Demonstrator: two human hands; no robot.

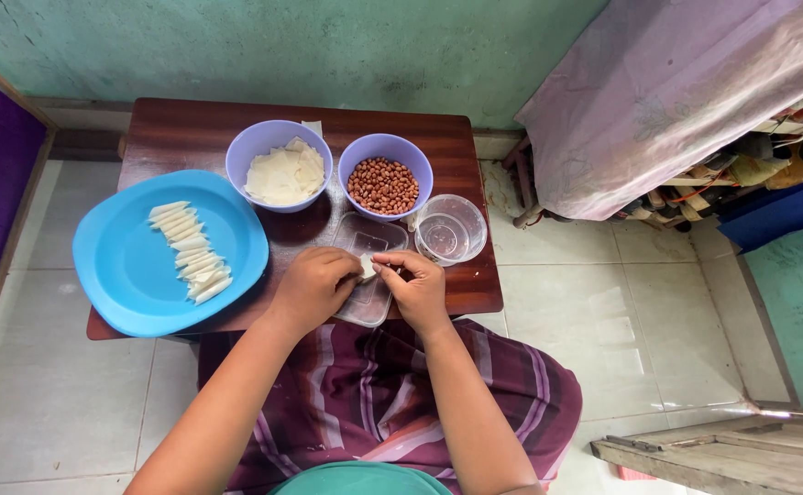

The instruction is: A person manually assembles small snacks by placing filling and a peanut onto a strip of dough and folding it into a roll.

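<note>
Beyond the hands on the desk (191, 124) stand a wrapper bowl (279, 166), a peanut bowl (384, 176) and a clear cup (451, 229); a blue plate (126, 266) of rolls (191, 250) lies to their left. Left hand (313, 287) and right hand (413, 286) both pinch a small wrapper (367, 267) between their fingertips, over a clear tray (365, 240); its axis cannot be told.

You see no packages, labels, signs or screens here; nothing of that kind stands on the table.
</note>
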